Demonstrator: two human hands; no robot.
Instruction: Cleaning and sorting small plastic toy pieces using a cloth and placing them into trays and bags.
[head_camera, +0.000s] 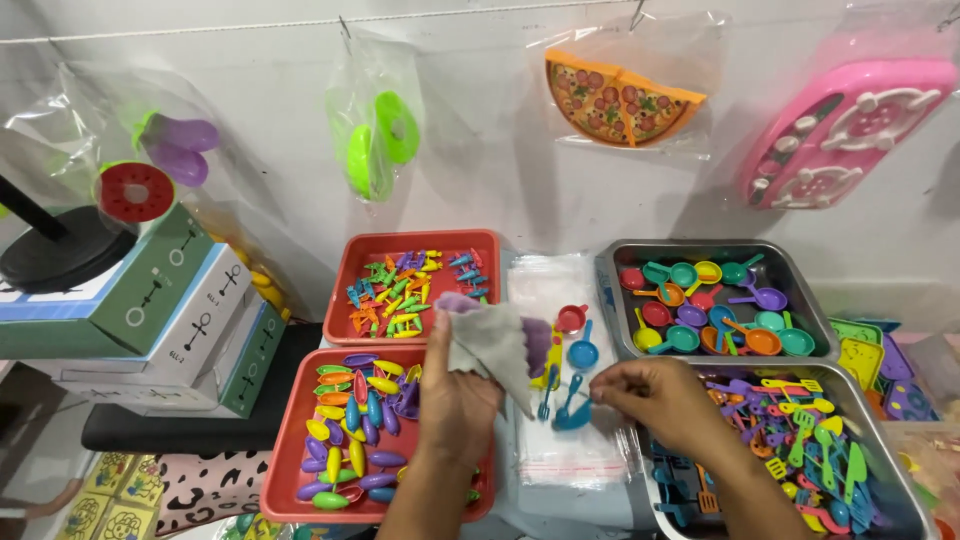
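White wall behind, trays crowd the tabletop. Left hand (455, 395) grips a grey cloth (490, 345); right hand (655, 395) pinches closed on a blue toy spatula (574, 415) above clear bags (560, 400); lay it flat, aligned beside the fork.

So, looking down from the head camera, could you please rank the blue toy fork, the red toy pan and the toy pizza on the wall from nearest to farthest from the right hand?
1. Blue toy fork: just left of the right hand, on the clear bags.
2. Red toy pan: farther up the bags, above the fork.
3. Toy pizza: bagged, hanging high on the wall.
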